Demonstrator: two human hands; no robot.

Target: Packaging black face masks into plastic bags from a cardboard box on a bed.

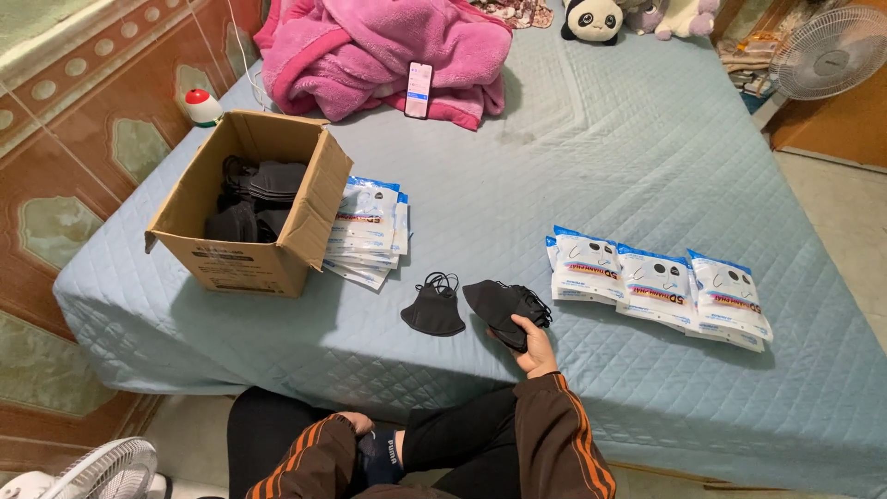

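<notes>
My right hand (536, 349) rests on the blue quilted bed (591, 166) and grips a small stack of black face masks (504, 303). Just left of it lies a single black mask (432, 310) with its ear loops up. My left hand (356, 425) is down at my lap, fingers curled against a dark sock, and what it holds is unclear. An open cardboard box (254, 208) with more black masks inside stands at the left. A pile of white and blue mask packets (370, 231) leans beside the box. Three overlapping packets (656, 285) lie to the right.
A pink blanket (388, 51) with a phone (419, 90) on it is at the far end. Plush toys (591, 18) sit at the top. A small white and red lamp (199, 106) is by the tiled wall. Fans stand at upper right (832, 51) and lower left (102, 471).
</notes>
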